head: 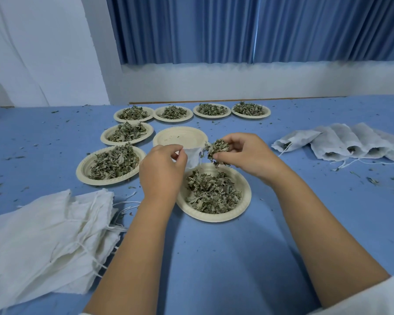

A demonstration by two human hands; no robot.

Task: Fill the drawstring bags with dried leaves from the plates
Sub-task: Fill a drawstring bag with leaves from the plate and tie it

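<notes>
- left hand (162,169) pinches the rim of a small white drawstring bag (193,156), fingers curled on the cloth; the bag hangs just right of that hand, over the far edge of the near plate (214,218)
- right hand (243,153) is closed round a clump of dried leaves (217,150), held just left of its fingertips and right beside the bag mouth; looks like the loading step
- my read on doing it well: spread the mouth wider with the left hand first, it looks narrow from here; bring the clump over the opening, push in with the fingertips, release only once inside
- keep both hands above the near plate so strays drop back into it; crumbs already litter the tabletop (214,258)
- small clumps beat one big wad; dry leaf crumbles if squeezed hard
- near plate, below both hands: a good heap left
- bare plate (180,137) just beyond the left hand: nothing in it
- two heaped plates (81,169) left of the left hand; back row of four plates (173,120) well beyond both hands, all heaped
- filled bags (341,142) lie overlapped, well right of the right hand, leaf showing at the mouths
- flat bags (43,230) stacked beside the left forearm; they look unfilled
</notes>
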